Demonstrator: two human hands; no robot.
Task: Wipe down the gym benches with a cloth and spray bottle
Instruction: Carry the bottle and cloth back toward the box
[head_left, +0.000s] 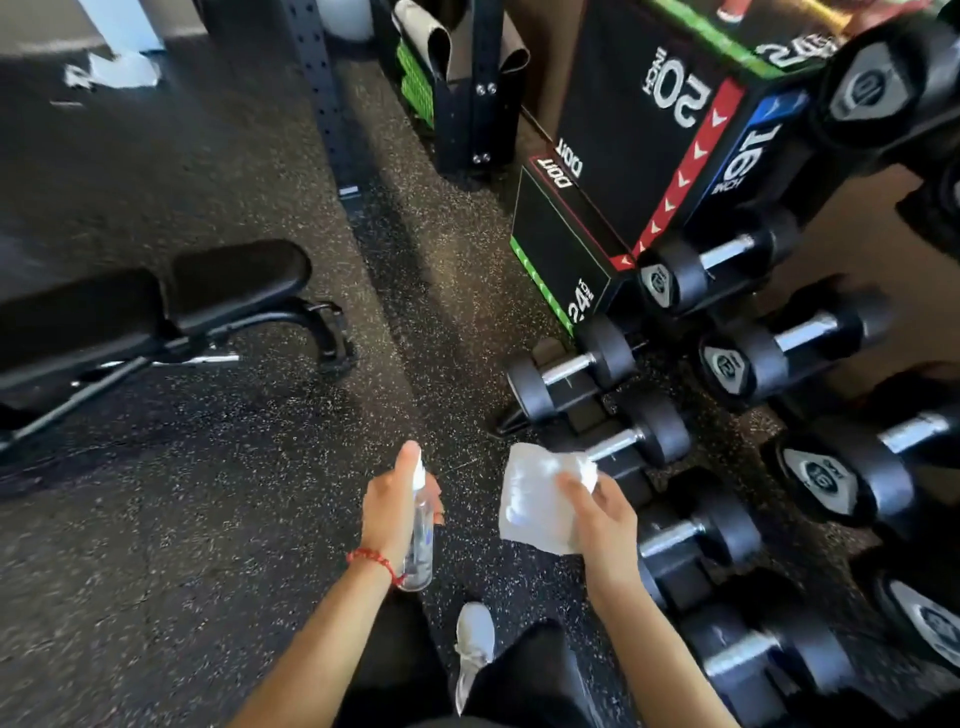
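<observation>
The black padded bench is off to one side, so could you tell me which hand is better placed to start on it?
Probably the left hand: it grips the clear spray bottle and is nearer the black padded bench. The right hand holds the white cloth.

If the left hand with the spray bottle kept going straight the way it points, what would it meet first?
Probably only floor. The left hand, holding the spray bottle, points up the open strip of floor; the bench lies off to its left. Depth is unclear.

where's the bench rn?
Head view, far left: the black bench stands on the speckled floor, up and left of the left hand gripping the spray bottle, across from the dumbbells.
</observation>
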